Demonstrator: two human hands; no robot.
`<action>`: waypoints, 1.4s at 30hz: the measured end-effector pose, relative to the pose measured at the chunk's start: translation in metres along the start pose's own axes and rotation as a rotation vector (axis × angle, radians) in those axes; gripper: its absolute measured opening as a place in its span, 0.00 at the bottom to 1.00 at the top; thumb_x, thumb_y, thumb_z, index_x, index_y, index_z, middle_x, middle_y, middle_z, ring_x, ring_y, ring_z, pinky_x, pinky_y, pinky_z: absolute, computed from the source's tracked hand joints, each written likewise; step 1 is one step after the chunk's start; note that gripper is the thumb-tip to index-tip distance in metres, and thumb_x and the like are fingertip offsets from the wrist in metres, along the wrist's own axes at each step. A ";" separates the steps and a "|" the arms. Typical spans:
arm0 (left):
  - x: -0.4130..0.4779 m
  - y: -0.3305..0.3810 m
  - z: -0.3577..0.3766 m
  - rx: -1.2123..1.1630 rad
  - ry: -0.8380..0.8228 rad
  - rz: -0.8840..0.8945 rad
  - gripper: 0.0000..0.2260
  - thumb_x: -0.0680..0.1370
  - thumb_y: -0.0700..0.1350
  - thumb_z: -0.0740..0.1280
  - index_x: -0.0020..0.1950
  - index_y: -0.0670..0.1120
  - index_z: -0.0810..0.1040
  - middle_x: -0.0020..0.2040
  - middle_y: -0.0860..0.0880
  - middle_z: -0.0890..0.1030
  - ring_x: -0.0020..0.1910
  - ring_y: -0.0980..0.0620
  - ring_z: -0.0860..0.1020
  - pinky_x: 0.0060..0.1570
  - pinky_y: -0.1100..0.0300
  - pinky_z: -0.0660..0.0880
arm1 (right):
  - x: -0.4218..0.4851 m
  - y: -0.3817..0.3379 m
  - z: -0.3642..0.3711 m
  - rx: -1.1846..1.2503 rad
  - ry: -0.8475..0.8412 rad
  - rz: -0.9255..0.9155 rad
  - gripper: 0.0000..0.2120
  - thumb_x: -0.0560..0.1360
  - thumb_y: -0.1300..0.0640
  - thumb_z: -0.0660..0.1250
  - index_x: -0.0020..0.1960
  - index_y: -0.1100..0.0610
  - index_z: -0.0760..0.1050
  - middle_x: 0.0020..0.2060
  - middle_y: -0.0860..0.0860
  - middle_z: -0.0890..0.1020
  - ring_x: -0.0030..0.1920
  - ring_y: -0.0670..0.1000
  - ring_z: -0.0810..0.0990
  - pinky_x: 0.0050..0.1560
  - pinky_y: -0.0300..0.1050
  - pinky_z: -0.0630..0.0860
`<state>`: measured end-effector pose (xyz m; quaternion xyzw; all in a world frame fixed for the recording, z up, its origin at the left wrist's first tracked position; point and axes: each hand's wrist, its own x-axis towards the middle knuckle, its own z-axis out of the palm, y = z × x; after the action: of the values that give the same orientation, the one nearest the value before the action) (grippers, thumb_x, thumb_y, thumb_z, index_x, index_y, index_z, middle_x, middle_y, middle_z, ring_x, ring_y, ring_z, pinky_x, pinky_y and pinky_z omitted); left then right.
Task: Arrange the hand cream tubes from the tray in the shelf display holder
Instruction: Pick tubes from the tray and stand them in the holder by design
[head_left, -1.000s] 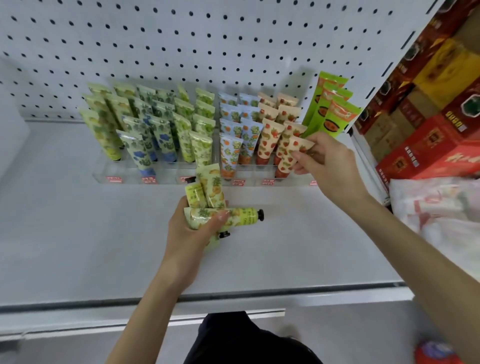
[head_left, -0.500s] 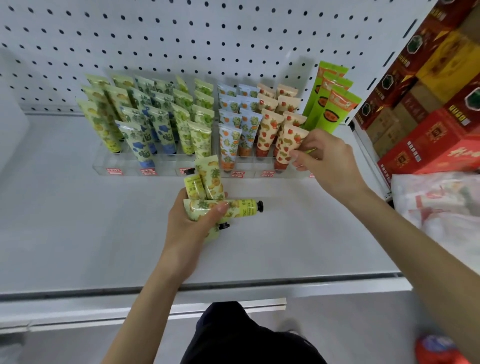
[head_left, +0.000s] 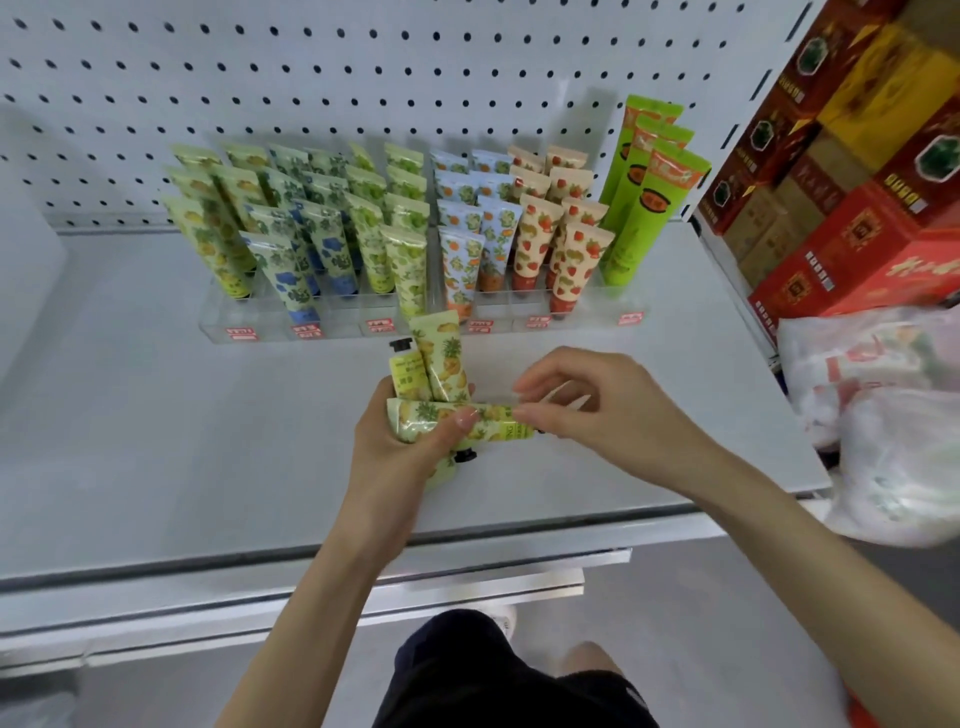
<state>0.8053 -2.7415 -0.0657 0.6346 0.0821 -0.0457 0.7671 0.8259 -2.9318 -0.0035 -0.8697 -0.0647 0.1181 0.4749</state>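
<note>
The pineapple tubes (head_left: 441, 371) are sitting bunched in the left hand (head_left: 395, 457), over the shelf (head_left: 156, 415) and just in front of the clear holder (head_left: 332, 328). Two are standing up, while the crosswise tube (head_left: 467, 423) is lying under the thumb, I'd guess so that it comes away first. The right hand (head_left: 587, 410) is pinching that one at its cap end, its other fingers loosely curled. Behind, the holder's rows are standing cap-down, sorted by print, so the leftmost yellow row is looking like the likely home. Tall green tubes (head_left: 649, 187) are leaning at the right end.
</note>
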 end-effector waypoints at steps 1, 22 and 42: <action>-0.005 0.001 -0.001 0.003 -0.005 0.005 0.20 0.66 0.47 0.76 0.55 0.46 0.77 0.52 0.41 0.83 0.52 0.39 0.81 0.50 0.41 0.79 | -0.003 -0.001 0.005 -0.021 -0.012 -0.011 0.07 0.68 0.53 0.75 0.46 0.51 0.80 0.41 0.47 0.83 0.40 0.44 0.80 0.38 0.33 0.75; -0.181 0.040 -0.085 -0.293 0.013 -0.071 0.16 0.74 0.43 0.66 0.60 0.40 0.76 0.52 0.43 0.84 0.51 0.47 0.83 0.44 0.59 0.80 | -0.138 -0.054 0.102 0.547 0.125 0.202 0.06 0.75 0.57 0.67 0.52 0.56 0.79 0.41 0.50 0.80 0.39 0.46 0.77 0.47 0.41 0.75; -0.067 0.080 -0.212 -0.170 0.012 0.036 0.15 0.74 0.39 0.68 0.60 0.41 0.75 0.52 0.45 0.84 0.51 0.46 0.83 0.48 0.54 0.81 | -0.001 -0.162 0.165 0.224 0.172 -0.022 0.09 0.75 0.53 0.67 0.48 0.59 0.81 0.36 0.49 0.81 0.35 0.42 0.77 0.36 0.36 0.72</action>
<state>0.7391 -2.5204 -0.0143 0.5689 0.0789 -0.0212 0.8183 0.7810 -2.7099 0.0471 -0.8175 -0.0200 0.0443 0.5739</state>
